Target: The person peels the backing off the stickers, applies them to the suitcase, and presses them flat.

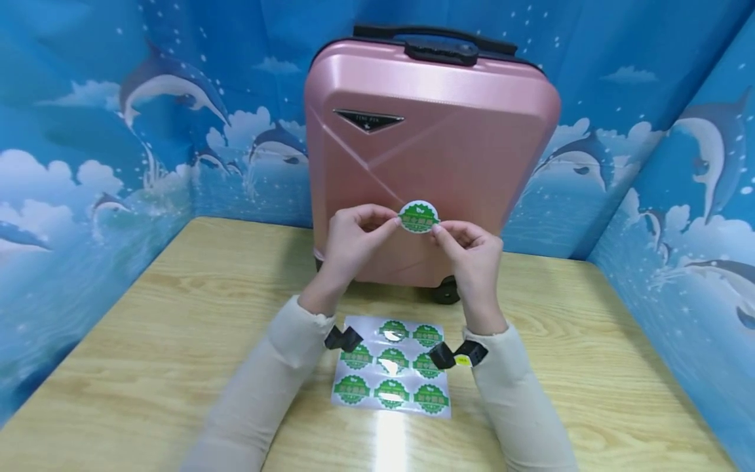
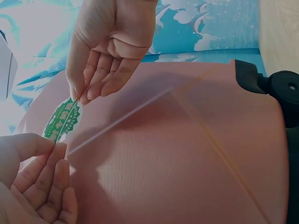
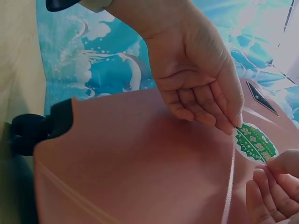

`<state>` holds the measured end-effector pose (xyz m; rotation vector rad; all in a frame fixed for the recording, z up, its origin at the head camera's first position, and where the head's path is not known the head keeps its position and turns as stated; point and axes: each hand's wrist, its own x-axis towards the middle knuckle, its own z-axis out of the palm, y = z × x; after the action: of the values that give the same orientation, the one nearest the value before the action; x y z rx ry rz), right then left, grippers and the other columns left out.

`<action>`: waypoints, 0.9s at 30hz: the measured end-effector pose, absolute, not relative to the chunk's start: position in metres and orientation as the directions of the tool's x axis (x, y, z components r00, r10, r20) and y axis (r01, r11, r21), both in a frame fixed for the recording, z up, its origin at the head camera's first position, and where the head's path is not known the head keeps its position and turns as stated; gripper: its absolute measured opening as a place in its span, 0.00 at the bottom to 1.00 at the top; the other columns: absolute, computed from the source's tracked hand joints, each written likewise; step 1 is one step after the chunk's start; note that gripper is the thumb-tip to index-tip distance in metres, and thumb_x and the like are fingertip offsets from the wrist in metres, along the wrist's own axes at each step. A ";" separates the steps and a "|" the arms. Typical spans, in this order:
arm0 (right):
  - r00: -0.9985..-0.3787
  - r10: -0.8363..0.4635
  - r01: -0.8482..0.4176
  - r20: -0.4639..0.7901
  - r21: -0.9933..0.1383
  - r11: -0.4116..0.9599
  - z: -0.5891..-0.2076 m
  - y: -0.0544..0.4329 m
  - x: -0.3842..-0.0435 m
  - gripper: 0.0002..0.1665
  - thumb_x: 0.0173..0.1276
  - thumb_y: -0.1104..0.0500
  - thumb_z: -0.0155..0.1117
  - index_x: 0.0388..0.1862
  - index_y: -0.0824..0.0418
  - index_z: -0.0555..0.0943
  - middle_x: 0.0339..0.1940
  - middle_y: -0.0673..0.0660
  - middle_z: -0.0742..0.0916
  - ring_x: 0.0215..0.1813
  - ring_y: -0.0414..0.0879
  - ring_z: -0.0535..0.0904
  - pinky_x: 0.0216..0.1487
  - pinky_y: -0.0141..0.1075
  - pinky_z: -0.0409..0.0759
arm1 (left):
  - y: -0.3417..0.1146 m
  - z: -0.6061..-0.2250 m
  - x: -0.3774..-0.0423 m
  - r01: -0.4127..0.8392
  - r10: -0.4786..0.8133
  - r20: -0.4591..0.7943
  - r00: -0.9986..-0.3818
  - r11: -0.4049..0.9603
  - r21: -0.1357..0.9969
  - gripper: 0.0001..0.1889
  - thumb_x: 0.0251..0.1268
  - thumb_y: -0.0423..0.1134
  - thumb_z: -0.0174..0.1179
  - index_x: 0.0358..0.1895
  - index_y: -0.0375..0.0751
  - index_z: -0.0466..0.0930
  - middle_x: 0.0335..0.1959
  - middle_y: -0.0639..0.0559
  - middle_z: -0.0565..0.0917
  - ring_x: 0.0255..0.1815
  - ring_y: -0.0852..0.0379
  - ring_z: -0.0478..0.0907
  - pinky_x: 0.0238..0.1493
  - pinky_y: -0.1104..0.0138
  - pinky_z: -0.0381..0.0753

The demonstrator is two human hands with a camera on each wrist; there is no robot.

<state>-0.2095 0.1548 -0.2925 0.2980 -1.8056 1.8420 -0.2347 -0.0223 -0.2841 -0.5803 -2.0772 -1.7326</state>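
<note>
A round green-and-white sticker [image 1: 419,217] is held upright in front of the pink suitcase [image 1: 436,151]. My left hand [image 1: 355,237] pinches its left edge between thumb and forefinger, the other fingers loosely bent. At the opposite edge, my right hand [image 1: 474,254] pinches it the same way. From the left wrist view, the sticker [image 2: 63,120] stretches between both thumbs, close over the suitcase's ribbed shell [image 2: 140,158]. Seen from the right wrist, its printed face [image 3: 254,143] overlaps a raised line of the shell.
On the wooden table [image 1: 236,308], a sheet of matching stickers [image 1: 392,380] lies below my forearms, its top left spot bare. The suitcase stands at the back, with a black handle [image 1: 436,33], dark triangular badge [image 1: 368,120] and wheel [image 1: 446,290]. Blue dolphin-print curtains [image 1: 248,85] surround the table.
</note>
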 end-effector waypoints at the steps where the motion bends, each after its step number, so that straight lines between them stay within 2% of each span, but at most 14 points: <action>1: -0.825 0.234 -0.521 0.515 -0.852 0.039 -0.291 0.155 -0.210 0.11 0.57 0.60 0.71 0.31 0.69 0.84 0.23 0.54 0.87 0.29 0.49 0.83 0.35 0.35 0.81 | -0.021 -0.283 -0.235 0.546 0.066 0.543 -0.837 0.163 0.822 0.06 0.58 0.37 0.66 0.33 0.37 0.86 0.29 0.48 0.86 0.27 0.60 0.79 0.29 0.71 0.77; 8: -0.802 0.283 -0.547 0.527 -0.837 0.008 -0.284 0.154 -0.214 0.10 0.56 0.61 0.72 0.30 0.69 0.85 0.24 0.57 0.87 0.28 0.49 0.83 0.37 0.35 0.83 | -0.013 -0.278 -0.239 0.617 0.030 0.624 -0.781 0.185 0.765 0.07 0.57 0.37 0.66 0.34 0.37 0.86 0.30 0.51 0.86 0.29 0.63 0.80 0.33 0.69 0.80; 16: -0.812 0.302 -0.545 0.500 -0.834 -0.085 -0.275 0.150 -0.216 0.11 0.55 0.62 0.72 0.31 0.71 0.84 0.24 0.58 0.86 0.29 0.48 0.83 0.38 0.39 0.83 | -0.009 -0.272 -0.239 0.617 -0.029 0.624 -0.781 0.120 0.778 0.07 0.58 0.37 0.66 0.35 0.36 0.86 0.30 0.49 0.86 0.28 0.61 0.80 0.31 0.69 0.80; 22: -0.778 0.355 -0.574 0.519 -0.817 -0.063 -0.270 0.150 -0.221 0.09 0.54 0.63 0.73 0.29 0.69 0.85 0.22 0.55 0.86 0.26 0.45 0.82 0.36 0.33 0.82 | -0.003 -0.266 -0.237 0.628 -0.059 0.640 -0.766 0.141 0.765 0.08 0.58 0.38 0.66 0.35 0.36 0.86 0.29 0.50 0.86 0.27 0.62 0.79 0.30 0.70 0.79; 27: -0.763 0.373 -0.595 0.528 -0.799 -0.086 -0.264 0.152 -0.223 0.10 0.54 0.63 0.73 0.29 0.70 0.85 0.23 0.57 0.86 0.26 0.47 0.82 0.37 0.33 0.82 | 0.001 -0.258 -0.237 0.655 -0.077 0.675 -0.734 0.181 0.734 0.07 0.58 0.38 0.65 0.35 0.37 0.86 0.28 0.51 0.86 0.26 0.64 0.79 0.29 0.71 0.78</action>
<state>-0.2233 0.1517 -0.2637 0.2461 -1.5406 1.9107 -0.2371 0.0011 -0.2583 -0.5421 -1.8739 -1.6082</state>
